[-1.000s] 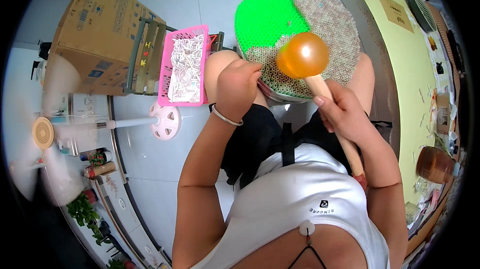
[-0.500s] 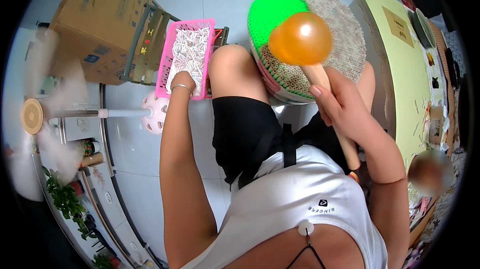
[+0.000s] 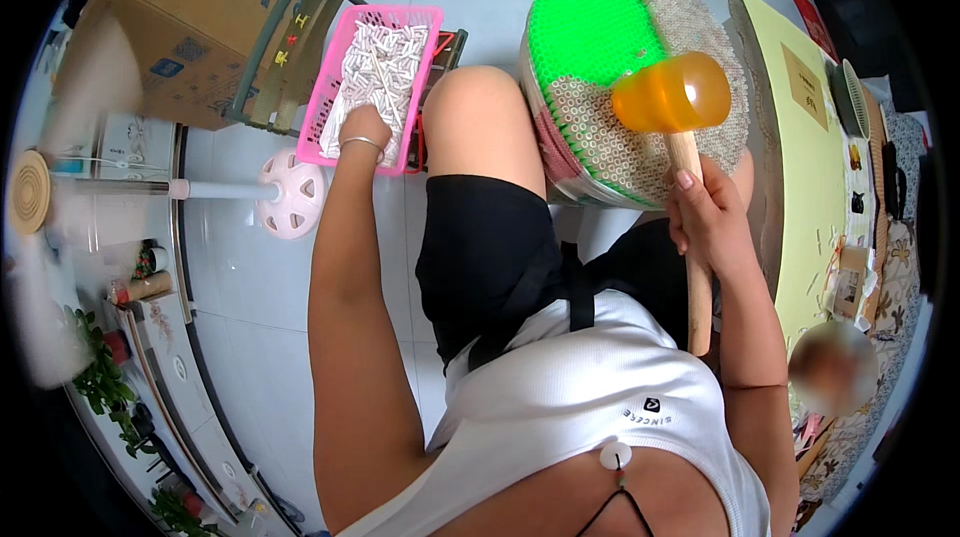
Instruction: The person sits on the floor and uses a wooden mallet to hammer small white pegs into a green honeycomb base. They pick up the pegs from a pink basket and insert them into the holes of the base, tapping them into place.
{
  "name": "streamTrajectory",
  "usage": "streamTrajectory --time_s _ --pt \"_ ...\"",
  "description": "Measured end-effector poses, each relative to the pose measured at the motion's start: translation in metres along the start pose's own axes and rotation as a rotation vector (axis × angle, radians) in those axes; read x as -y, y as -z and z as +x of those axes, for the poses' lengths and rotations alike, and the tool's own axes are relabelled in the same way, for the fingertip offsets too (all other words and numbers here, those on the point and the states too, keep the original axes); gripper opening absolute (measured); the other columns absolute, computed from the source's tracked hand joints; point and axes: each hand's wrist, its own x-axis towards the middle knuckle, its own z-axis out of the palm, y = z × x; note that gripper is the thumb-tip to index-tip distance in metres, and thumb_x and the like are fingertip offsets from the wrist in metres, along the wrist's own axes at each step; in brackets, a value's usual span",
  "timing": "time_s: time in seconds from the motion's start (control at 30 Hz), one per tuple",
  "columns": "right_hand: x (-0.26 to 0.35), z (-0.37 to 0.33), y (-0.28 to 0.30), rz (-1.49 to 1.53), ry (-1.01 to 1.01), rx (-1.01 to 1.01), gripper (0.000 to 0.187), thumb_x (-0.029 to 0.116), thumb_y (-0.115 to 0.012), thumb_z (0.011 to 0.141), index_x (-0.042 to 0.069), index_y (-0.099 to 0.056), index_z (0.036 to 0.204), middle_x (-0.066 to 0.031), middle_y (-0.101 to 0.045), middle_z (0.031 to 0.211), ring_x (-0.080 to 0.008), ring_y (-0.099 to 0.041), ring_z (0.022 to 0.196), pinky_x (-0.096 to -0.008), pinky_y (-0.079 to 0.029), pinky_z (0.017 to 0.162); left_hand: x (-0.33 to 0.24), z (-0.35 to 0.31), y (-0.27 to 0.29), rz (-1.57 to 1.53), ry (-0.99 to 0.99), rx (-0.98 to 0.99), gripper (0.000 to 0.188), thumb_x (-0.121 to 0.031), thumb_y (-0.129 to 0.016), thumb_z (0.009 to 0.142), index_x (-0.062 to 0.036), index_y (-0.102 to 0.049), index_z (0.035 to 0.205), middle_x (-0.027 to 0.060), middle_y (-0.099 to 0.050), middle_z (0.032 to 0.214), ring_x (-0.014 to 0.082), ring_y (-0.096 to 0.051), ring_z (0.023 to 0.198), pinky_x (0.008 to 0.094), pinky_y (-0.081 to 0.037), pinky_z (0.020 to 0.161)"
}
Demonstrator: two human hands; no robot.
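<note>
My right hand [image 3: 715, 212] is wrapped round the wooden handle of a mallet [image 3: 672, 94] with an amber, see-through head. The mallet's head is over a large round bundle [image 3: 590, 112] of upright narrow tubes. Bright green pieces [image 3: 595, 22] cover the bundle's far left part; the tube ends show bare on the near and right parts. My left hand [image 3: 367, 125] reaches into a pink plastic basket [image 3: 432, 37], down among many small white cylinders [image 3: 385, 57]. Its fingers are hidden from view, so what they hold cannot be seen.
The basket rests on a small folding chair [image 3: 290, 47] beside a big cardboard box [image 3: 190, 17]. A fan with a pink base [image 3: 290, 195] stands at the left, its blades blurred. At the right is a pale yellow table [image 3: 800, 167]; a person's blurred head [image 3: 835, 369] is beside it.
The mallet has moved right, and its head now points sideways rather than toward me. My left hand stays in the basket. The whole view has shifted slightly.
</note>
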Motion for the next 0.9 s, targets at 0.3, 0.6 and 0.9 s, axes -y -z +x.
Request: streamTrajectory --time_s 0.3,0.6,0.9 --pt "0.016 -0.010 -0.015 -0.105 0.026 -0.005 0.031 0.031 -0.056 0.100 0.001 -0.051 0.104 -0.0022 -0.049 0.064 -0.0094 -0.044 0.044 -0.0227 -0.037 0.040 -0.151 -0.143 0.107 -1.292 -0.671 -0.404 0.009 0.001 -0.070 0.079 0.0019 -0.068 0.087 0.0083 -0.067 0.076 0.0160 -0.065 0.065 0.0267 -0.052 0.061" --pt "0.035 -0.018 -0.026 -0.198 0.040 0.063 0.031 0.032 -0.056 0.101 0.002 -0.050 0.099 -0.0019 -0.050 0.065 -0.0089 -0.047 0.045 -0.0219 -0.038 0.042 -0.183 -0.158 0.098 -1.199 -0.618 -0.335 0.007 0.000 -0.071 0.074 0.0007 -0.070 0.080 0.0119 -0.067 0.071 0.0222 -0.067 0.063 0.0306 -0.053 0.060" --pt "0.041 -0.008 -0.037 -0.343 0.007 0.098 0.029 0.028 -0.055 0.101 -0.001 -0.050 0.097 0.0002 -0.048 0.060 -0.0070 -0.046 0.044 -0.0236 -0.037 0.042 -0.182 -0.155 0.076 -1.362 -0.468 -0.202 0.007 0.002 -0.073 0.078 0.0031 -0.070 0.084 0.0065 -0.069 0.076 0.0119 -0.067 0.069 0.0251 -0.053 0.064"
